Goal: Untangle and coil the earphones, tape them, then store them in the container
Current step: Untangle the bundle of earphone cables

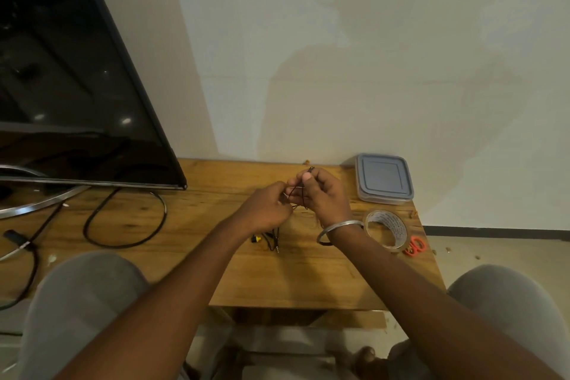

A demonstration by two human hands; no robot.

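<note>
The thin black earphones (298,191) are held up above the wooden table (191,244), between both hands. My right hand (324,197) pinches the cord near its top, where an end sticks out above the thumb. My left hand (265,208) grips the cord lower down. Loose cord hangs to the table below my left hand, ending in a jack plug and a small yellow piece (271,241). A roll of clear tape (387,230) lies right of my right wrist. The grey-lidded container (384,179) sits shut at the table's back right corner.
Orange scissors (415,246) lie at the right edge beside the tape. A large black screen (77,86) on a metal stand fills the left, with black cables (123,219) looped on the table. My knees are below the table's front edge.
</note>
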